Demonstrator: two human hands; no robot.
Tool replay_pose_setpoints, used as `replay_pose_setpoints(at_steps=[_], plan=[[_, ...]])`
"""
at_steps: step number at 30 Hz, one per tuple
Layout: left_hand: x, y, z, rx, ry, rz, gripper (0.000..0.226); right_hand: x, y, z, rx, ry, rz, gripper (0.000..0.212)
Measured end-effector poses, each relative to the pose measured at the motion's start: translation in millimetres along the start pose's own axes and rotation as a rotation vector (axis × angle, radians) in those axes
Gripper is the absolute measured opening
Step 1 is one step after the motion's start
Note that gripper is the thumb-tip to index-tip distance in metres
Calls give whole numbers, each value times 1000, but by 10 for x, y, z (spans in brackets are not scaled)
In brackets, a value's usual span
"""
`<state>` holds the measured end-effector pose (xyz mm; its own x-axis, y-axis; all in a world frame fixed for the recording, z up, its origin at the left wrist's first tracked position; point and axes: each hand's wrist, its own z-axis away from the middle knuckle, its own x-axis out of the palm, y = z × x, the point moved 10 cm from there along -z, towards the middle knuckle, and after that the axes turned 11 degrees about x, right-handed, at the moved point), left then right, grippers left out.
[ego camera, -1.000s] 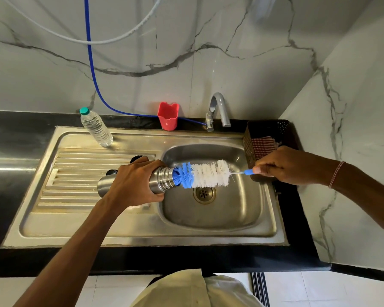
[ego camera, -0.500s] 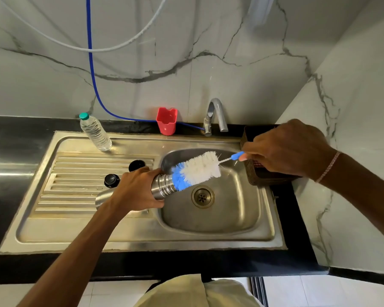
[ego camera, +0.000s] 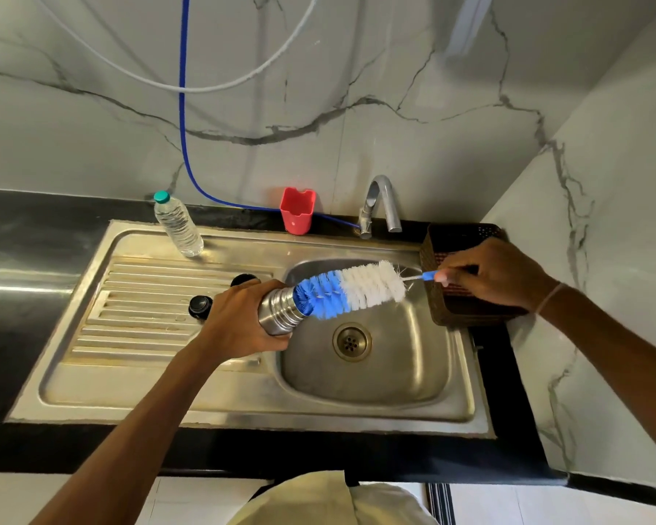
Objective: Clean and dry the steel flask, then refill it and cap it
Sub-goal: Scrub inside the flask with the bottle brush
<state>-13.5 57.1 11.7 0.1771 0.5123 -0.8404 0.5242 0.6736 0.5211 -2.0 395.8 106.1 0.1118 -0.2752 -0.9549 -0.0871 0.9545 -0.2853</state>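
Observation:
My left hand grips the steel flask, which lies on its side with its ribbed neck pointing right over the sink basin. The blue and white bottle brush has its blue tip at the flask's mouth, and nearly all its bristles are outside. My right hand pinches the brush's thin blue handle above the dark basket. Two black caps lie on the drainboard beside my left hand. The flask's body is hidden under my fingers.
A clear plastic water bottle with a teal cap stands at the drainboard's back. A red holder and the steel tap sit behind the basin. A dark woven basket holding a checked cloth stands on the black counter at right.
The brush has slid further out of the flask's mouth, showing more blue bristles. My right hand has drawn back to the right over the basket. The flask's neck is tilted up a little more.

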Motion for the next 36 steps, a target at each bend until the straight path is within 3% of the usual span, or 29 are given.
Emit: replay_pose_setpoints(at_steps=[4,7,12,16,21,23,26,28,32,36], plan=[[124,93,-65,73,-91,-70,73,-129,-43,-351,27,-120,40,25],[208,224,-108,127,-127,-73,71,-314,-154,-621,-5,-94,186,36],[326,190,-125,64,-116,-60,66,-638,-632,-748,-138,131,369,36],[241,-76,-68,-73,-45,-5,52,-709,-1107,-326,-323,388,556,26],[-123,-236,14,-95,63,-15,52,-612,-973,339,-465,554,376,21],[-245,-215,24,-75,96,-5,57,-376,-670,322,-366,463,248,21],[-300,-161,30,-45,111,46,58,-59,-191,122,-85,241,-106,46],[-289,-120,24,-17,91,65,62,132,97,3,102,89,-306,51],[-309,-10,22,43,88,68,63,407,152,-148,128,-178,-425,35],[-187,124,15,103,21,25,67,245,180,-357,220,-284,-383,28]])
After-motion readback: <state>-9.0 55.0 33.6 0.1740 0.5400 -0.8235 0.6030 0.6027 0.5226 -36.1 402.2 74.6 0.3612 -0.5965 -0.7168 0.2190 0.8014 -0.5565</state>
